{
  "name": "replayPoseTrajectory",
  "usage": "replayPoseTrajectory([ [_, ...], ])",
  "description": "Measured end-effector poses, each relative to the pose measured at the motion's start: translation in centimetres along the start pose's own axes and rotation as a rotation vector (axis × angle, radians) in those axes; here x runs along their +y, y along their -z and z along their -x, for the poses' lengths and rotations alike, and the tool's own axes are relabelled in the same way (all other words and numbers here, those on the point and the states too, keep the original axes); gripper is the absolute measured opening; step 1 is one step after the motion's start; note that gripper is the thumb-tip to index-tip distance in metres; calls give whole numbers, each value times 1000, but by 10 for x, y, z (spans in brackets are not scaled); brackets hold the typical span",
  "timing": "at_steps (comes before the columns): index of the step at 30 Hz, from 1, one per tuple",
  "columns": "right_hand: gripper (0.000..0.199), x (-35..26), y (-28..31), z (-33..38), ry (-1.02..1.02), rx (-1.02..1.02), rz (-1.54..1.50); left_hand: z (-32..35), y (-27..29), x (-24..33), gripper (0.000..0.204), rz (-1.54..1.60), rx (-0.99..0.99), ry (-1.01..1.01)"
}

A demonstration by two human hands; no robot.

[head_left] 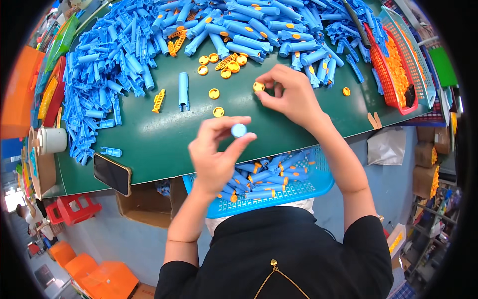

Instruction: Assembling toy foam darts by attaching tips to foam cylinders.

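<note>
Between the thumb and fingers of my left hand (214,152) is a blue plastic tube (239,130), seen end-on, above the table's near edge. My right hand (294,97), farther out and to the right, pinches a small round orange cap (258,86). The cap and the tube are apart. Loose on the green table (149,134) between and beyond my hands lie two more orange caps (214,93), a single blue half-shell piece (183,92) and a yellow-orange spiral part (159,100). Several more caps (225,73) cluster near the tube pile.
Piles of blue half-shells (107,55) and blue tubes (249,27) cover the far side. A red basket (391,74) of orange parts stands right. A phone (112,174) and white cup (52,140) sit left. At my lap, a blue basket (318,187) holds orange-capped tubes.
</note>
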State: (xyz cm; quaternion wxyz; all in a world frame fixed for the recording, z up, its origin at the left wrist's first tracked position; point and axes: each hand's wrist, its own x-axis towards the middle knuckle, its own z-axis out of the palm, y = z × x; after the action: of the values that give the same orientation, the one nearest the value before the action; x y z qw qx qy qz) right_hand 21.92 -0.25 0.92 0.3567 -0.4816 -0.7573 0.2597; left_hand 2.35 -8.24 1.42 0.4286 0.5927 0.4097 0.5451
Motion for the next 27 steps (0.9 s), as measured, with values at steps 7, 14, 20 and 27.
replayPoseTrajectory([
  [7, 27, -57, 8, 22, 212, -161, -282, 15, -4, -20, 35, -86, -21, -1],
  [14, 27, -57, 9, 17, 248, -238, -242, 15, 0, -22, 38, -81, -143, 2],
  [20, 27, -57, 10, 17, 338, -217, -194, 3, 5, -13, 40, 461, -318, 228],
  [27, 20, -64, 5, 22, 229, -171, -211, 3, -10, -8, 50, 291, -346, 344],
])
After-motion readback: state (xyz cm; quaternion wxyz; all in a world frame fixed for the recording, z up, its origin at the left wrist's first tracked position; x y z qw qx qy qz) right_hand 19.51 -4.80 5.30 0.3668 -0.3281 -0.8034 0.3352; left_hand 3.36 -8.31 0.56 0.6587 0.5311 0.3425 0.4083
